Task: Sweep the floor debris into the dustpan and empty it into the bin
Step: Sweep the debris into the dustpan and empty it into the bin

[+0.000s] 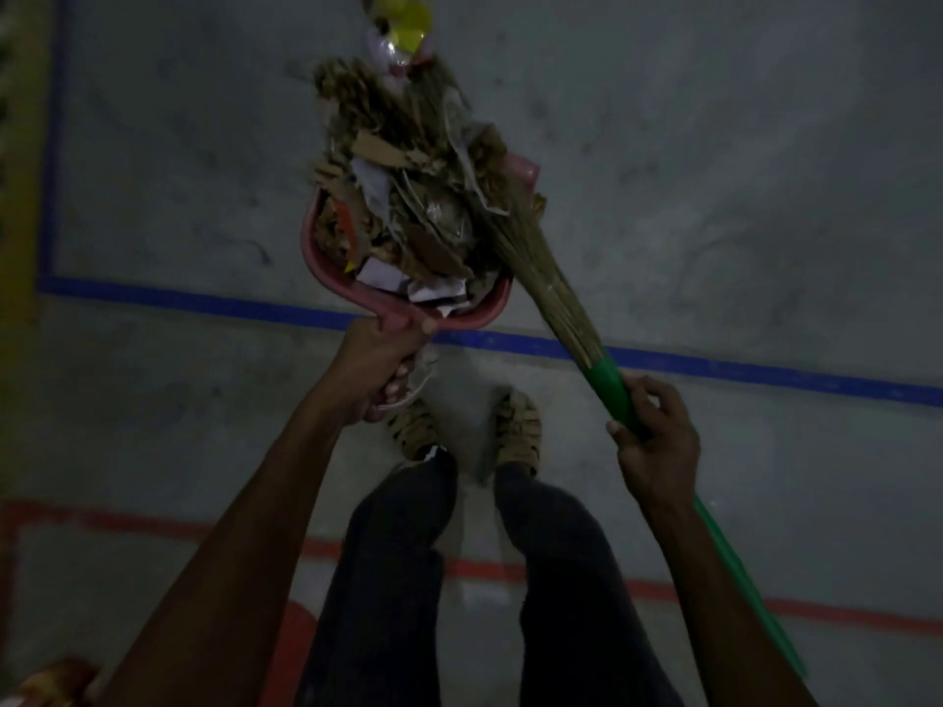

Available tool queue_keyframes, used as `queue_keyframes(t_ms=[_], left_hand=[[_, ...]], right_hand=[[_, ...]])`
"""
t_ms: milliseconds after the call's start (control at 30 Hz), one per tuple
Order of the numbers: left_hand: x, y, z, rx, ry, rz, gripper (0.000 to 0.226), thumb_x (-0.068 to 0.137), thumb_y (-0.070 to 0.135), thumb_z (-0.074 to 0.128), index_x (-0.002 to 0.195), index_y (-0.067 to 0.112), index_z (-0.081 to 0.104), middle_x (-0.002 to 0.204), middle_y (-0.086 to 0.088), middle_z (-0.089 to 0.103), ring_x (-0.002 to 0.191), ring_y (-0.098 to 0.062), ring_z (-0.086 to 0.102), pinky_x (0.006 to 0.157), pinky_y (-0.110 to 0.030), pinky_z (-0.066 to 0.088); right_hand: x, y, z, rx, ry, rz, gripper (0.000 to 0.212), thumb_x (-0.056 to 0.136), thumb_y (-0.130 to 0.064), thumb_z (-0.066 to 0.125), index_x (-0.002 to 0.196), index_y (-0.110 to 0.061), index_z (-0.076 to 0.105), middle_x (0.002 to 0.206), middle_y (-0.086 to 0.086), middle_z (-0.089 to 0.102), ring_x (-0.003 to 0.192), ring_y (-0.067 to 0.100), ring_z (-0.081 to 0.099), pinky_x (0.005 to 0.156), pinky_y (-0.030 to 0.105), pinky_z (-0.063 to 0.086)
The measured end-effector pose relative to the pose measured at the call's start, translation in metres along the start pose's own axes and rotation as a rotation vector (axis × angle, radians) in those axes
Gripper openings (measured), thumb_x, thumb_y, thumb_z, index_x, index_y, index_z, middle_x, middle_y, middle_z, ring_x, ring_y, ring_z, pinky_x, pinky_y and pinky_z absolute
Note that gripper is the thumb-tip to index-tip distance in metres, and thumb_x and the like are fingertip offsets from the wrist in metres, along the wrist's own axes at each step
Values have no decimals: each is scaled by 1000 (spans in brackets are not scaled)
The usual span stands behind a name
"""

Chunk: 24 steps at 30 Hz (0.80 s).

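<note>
Dustpan: pink dustpan sits ahead of the person, above the 2 feet in the frame, heaped with debris; whether it rests on the floor or is lifted cannot be told.
Debris: torn brown cardboard, white paper scraps and crumpled plastic piled in the pan and spilling past its far edge; a yellow and pink wrapper lies at the far end of the heap.
Left hand: left hand is clenched round the dustpan's handle at the near edge of the pan, fingers curled under it.
Right hand: right hand grasps the green handle of the broom, thumb over the top, to the right of the pan.
Broom: straw bristles slant up and left from the handle and lie against the right side of the debris heap.
Floor: grey concrete floor, scuffed, crossed by a blue line that passes under the pan and a red line nearer the person.
Person: dark trousers and patterned shoes stand between the 2 lines.
Light: dim, with blurred detail.
</note>
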<state>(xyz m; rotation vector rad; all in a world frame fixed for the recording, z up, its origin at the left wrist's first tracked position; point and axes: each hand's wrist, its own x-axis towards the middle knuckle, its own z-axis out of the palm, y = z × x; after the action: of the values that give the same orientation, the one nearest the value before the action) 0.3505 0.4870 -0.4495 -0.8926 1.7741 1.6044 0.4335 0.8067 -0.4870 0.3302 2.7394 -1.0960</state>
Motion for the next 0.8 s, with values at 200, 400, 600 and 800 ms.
queue_keyframes(t_ms=[200,400,600,800], left_hand=[[-131,26,-26,-48,33,15,45,97,37,67,70,8,47,52,-7,32,30,-14,30,39,-16,25],[-224,36,-63,-126,82,73,48,96,41,67,65,8,47,50,-5,35,34,-16,29,45,-23,23],[-282,33,-103,-271,154,117,48,98,35,64,64,9,44,43,0,34,29,-12,27,42,-19,23],[-318,26,-149,-456,234,112,49,94,38,69,59,11,48,47,-3,36,30,-14,28,44,-21,22]], right_hand=[[-64,-77,-84,-85,-72,-85,63,73,-5,81,131,-21,63,124,-5,58,101,19,62,80,35,54],[-95,-145,-134,-175,-110,-302,67,77,-10,75,140,-21,54,131,2,54,96,15,55,73,26,43],[-97,-220,-155,-161,-173,-534,52,84,-17,60,135,-15,57,135,-2,47,78,10,56,62,30,51],[-94,-295,-155,-230,-256,-674,44,86,-21,63,129,-14,63,130,1,54,69,16,64,64,34,55]])
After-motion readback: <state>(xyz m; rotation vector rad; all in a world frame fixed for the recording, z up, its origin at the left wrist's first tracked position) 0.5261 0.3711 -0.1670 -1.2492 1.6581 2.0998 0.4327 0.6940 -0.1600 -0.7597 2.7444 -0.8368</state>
